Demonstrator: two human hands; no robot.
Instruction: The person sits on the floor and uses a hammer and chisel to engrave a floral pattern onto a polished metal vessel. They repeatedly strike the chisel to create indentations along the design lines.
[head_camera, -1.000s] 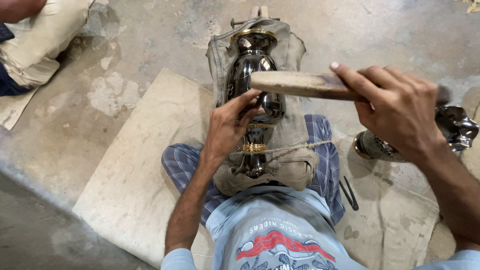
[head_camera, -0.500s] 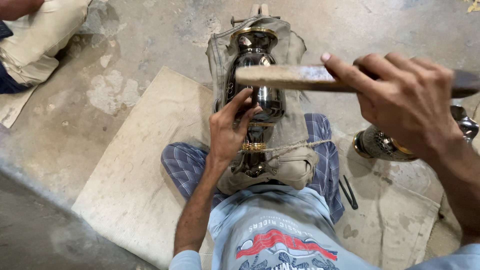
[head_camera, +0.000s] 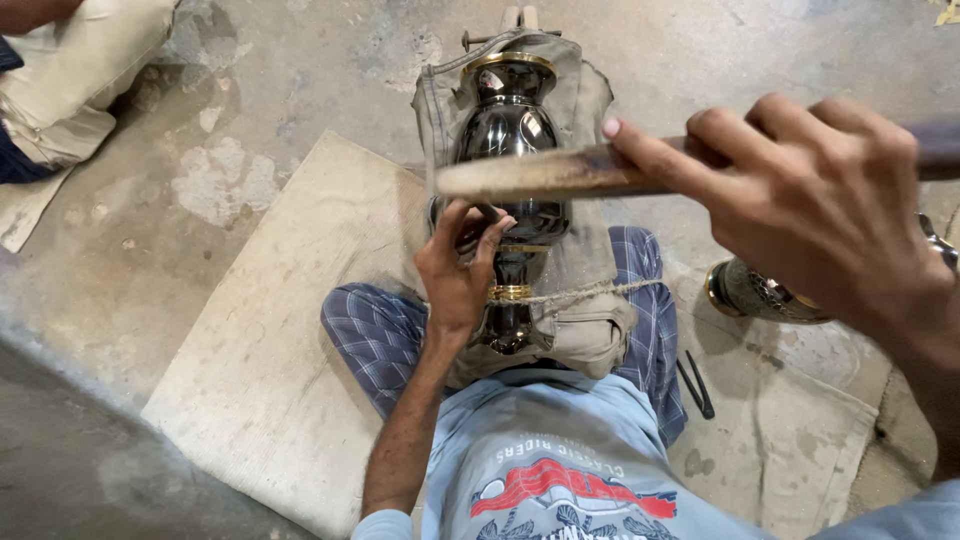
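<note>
Your right hand (head_camera: 810, 215) had raised the mallet (head_camera: 560, 172) nearer your head, gripping it; your left hand (head_camera: 460, 270) pinched a tool against the vase (head_camera: 510, 120).

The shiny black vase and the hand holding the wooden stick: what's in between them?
In the head view, only the wooden stick crosses above the vase from the right hand; it looks raised, not touching.

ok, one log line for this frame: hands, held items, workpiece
left hand: on dark metal vase | right hand: grips wooden mallet, raised | vase: cloth-wrapped, tied with string, on lap
</note>
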